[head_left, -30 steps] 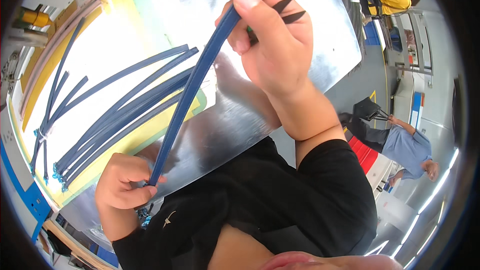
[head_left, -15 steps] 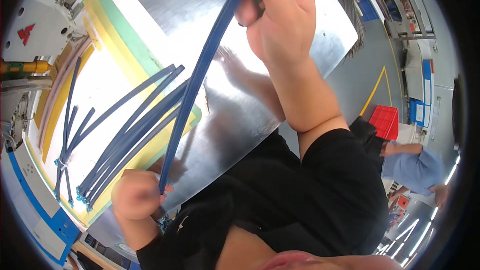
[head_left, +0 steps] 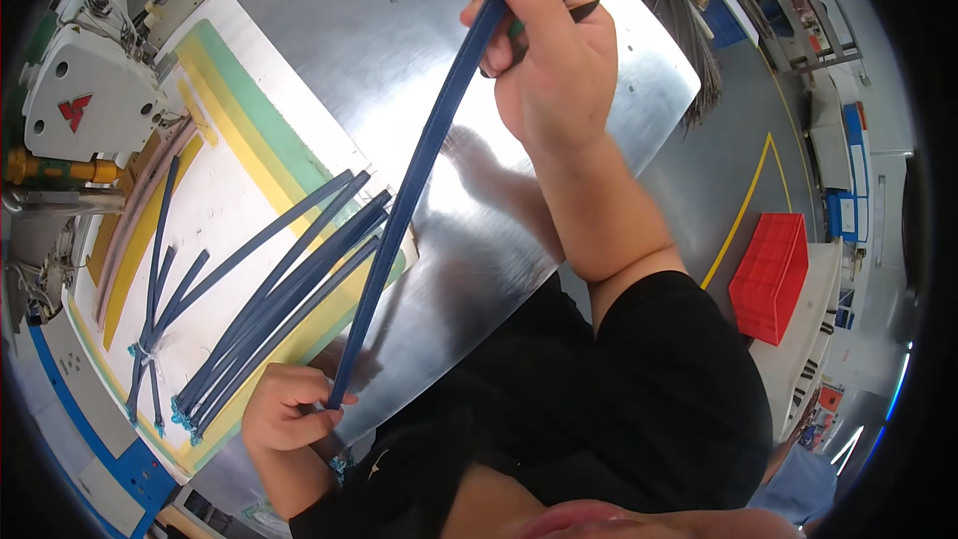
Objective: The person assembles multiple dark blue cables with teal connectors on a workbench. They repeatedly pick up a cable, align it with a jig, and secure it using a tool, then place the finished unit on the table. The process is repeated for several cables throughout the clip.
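Starting at your left, a white sewing machine [head_left: 95, 90] borders the mat where a pile of dark blue fabric straps [head_left: 269, 309] lies. Your left hand [head_left: 284, 419] pinches the long dark blue strap [head_left: 419, 165] low; your right hand [head_left: 554, 70] grips its top with black snips [head_left: 574, 0]. Bare steel tabletop [head_left: 639, 130] ends rightward, red plastic crate [head_left: 773, 274] beyond.

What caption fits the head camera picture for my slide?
Left hand and right hand stretch a blue strip over a metal table.
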The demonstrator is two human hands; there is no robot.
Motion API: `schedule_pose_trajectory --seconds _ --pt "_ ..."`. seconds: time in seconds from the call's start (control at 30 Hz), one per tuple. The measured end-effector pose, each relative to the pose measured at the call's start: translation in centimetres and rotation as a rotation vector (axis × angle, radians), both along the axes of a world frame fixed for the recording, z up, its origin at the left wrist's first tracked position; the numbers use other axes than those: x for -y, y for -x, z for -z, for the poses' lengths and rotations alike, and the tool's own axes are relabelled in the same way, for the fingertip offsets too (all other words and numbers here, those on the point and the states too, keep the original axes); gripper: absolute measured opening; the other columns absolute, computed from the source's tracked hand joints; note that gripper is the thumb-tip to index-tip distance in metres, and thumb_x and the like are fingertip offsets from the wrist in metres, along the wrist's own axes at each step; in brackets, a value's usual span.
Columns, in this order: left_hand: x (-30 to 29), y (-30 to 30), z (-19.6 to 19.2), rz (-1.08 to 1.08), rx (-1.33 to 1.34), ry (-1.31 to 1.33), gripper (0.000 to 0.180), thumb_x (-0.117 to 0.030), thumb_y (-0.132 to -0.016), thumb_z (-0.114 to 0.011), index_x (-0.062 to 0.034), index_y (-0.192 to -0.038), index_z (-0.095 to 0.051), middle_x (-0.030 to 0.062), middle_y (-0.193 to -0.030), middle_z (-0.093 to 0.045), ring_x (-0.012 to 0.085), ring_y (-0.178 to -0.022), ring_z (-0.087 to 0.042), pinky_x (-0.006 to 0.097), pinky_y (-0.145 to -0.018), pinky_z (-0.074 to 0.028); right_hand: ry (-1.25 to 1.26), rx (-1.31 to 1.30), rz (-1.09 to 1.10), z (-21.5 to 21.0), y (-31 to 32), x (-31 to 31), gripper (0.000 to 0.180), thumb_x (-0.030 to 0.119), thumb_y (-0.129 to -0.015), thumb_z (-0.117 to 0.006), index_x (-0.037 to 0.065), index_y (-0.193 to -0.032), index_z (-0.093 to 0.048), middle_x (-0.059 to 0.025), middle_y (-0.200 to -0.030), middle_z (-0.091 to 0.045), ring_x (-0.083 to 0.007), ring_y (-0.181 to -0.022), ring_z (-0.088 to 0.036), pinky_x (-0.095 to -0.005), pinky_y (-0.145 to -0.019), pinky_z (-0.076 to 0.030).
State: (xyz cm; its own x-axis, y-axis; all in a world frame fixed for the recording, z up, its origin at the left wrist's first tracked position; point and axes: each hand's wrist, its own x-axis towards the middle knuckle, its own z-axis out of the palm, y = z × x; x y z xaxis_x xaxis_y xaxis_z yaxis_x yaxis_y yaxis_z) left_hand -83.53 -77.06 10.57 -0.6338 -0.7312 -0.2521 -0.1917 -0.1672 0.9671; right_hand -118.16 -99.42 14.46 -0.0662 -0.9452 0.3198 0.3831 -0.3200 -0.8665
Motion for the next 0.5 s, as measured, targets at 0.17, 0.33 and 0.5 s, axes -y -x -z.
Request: schedule_pose_trajectory --seconds 0.17,0.33,0.5 --pt "0.2 0.1 -0.4 0.053 0.071 -0.001 0.025 0.003 -0.072 -0.074 0.003 -0.096 -0.081 0.0108 -0.069 -0.063 0.0234 -0.06 -0.062 0.033 -0.056 -0.044 0.025 0.016 0.047 -0.9 0.3 -0.4 0.028 0.02 -0.104 -0.065 -0.005 -0.11 -0.073 -0.0102 -0.078 -0.07 -0.0066 -0.058 -0.049 -0.0222 -0.055 -0.039" --pt "0.3 0.3 -0.5 0.059 0.076 -0.014 0.024 0.002 -0.074 -0.074 0.003 -0.096 -0.081 0.0108 -0.067 -0.061 0.0237 -0.06 -0.061 0.034 -0.056 -0.043 0.047 0.016 0.087 -1.0 0.9 -0.1 0.028 0.021 -0.104 -0.065 -0.005 -0.11 -0.073 -0.0098 -0.08 -0.071 -0.0065 -0.058 -0.049 -0.0222 -0.054 -0.038" --pt "0.5 0.2 -0.6 0.074 0.078 -0.013 0.023 0.0 -0.075 -0.074 0.003 -0.097 -0.081 0.0109 -0.067 -0.061 0.0238 -0.059 -0.061 0.034 -0.056 -0.043 0.075 0.067 0.149 -1.0 1.3 0.5 0.024 0.021 -0.104 -0.066 -0.002 -0.105 -0.075 -0.0072 -0.078 -0.072 -0.0029 -0.054 -0.047 -0.0214 -0.049 -0.036"
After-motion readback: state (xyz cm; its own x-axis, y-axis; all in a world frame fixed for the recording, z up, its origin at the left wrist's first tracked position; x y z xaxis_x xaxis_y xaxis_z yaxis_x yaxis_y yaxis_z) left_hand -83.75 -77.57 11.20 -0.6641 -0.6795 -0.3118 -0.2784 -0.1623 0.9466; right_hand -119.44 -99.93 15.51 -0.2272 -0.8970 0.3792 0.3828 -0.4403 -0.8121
